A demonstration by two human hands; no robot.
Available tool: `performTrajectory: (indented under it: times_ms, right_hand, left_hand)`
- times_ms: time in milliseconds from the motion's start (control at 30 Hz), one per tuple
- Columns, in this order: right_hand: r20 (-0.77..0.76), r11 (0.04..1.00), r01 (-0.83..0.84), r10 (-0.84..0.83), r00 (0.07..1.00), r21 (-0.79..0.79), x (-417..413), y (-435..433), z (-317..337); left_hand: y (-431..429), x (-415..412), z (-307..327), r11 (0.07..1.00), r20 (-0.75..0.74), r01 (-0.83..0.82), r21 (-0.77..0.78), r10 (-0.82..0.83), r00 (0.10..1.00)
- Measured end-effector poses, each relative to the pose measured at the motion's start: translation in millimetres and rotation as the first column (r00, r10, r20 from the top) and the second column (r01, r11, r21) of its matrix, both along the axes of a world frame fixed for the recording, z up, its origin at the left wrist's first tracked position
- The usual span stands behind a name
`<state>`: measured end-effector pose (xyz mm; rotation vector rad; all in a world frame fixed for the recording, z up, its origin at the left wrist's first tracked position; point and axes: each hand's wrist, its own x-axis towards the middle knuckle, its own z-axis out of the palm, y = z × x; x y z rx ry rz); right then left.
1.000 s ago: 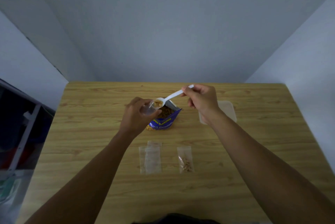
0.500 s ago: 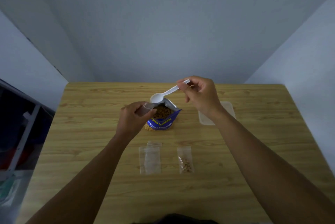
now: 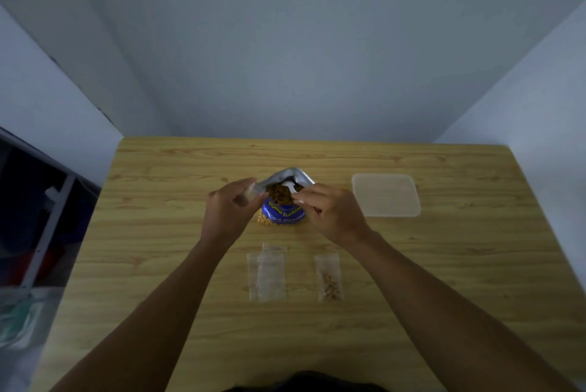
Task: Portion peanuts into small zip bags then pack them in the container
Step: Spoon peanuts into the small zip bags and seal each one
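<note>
Table [image 3: 158,233]: wood-grain top, carries everything below.

Container [image 3: 386,195]: clear plastic box, far right, well apart from the bags. Judged light and fairly stiff. Take it by the rim.

Peanut bag [image 3: 283,212]: blue foil pouch at centre, standing, mouth open and facing the camera, peanuts visible inside. Foil judged crinkly and soft-walled, likely to tip if knocked. Steady it low on the body, not at the mouth.

Left hand [image 3: 226,212]: just left of the pouch mouth, thumb and fingers curled, pinching the held zip bag [image 3: 250,192] by its upper part.

Right hand [image 3: 333,214]: just right of the pouch mouth, fingers curled inward with the tips by a pale edge at the mouth. Cannot tell whether they have hold of anything.

Empty zip bags [image 3: 268,274]: small overlapping stack, flat on the table, near of the pouch.

Filled zip bag [image 3: 329,277]: flat, just right of the stack, with a few peanuts at its lower end and the seal end toward the pouch.

Spoon [image 3: 288,185]: white piece inside the pouch mouth, probably the spoon bowl; handle not visible.

Handling judgement, zip bags: very light, limp, slippery film. Grip the stiffer seal strip at the top with both thumbs. Keep the peanuts low so that none spill.
</note>
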<state>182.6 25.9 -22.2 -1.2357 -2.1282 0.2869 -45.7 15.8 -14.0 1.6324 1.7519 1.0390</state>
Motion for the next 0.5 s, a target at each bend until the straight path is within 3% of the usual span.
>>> performTrajectory:
  times_ms: [100,200,500]
  right_hand:
    - [-0.189,0.956,0.173,-0.220,0.957,-0.235,-6.6,1.4,2.2]
    - [-0.246,0.856,0.286,-0.416,0.875,-0.431,-8.3,7.0,8.7]
    - [-0.292,0.758,0.266,-0.514,0.807,-0.596,-12.6,11.0,11.1]
  left_hand:
    - [0.3,0.4,-1.3,1.000,-0.001,-0.003,-0.012,0.003,1.000]
    - [-0.4,-1.2,-3.3,1.000,0.005,0.014,-0.016,-0.014,1.000]
    - [-0.7,-2.0,-7.0,1.000,-0.006,0.015,-0.009,-0.015,1.000]
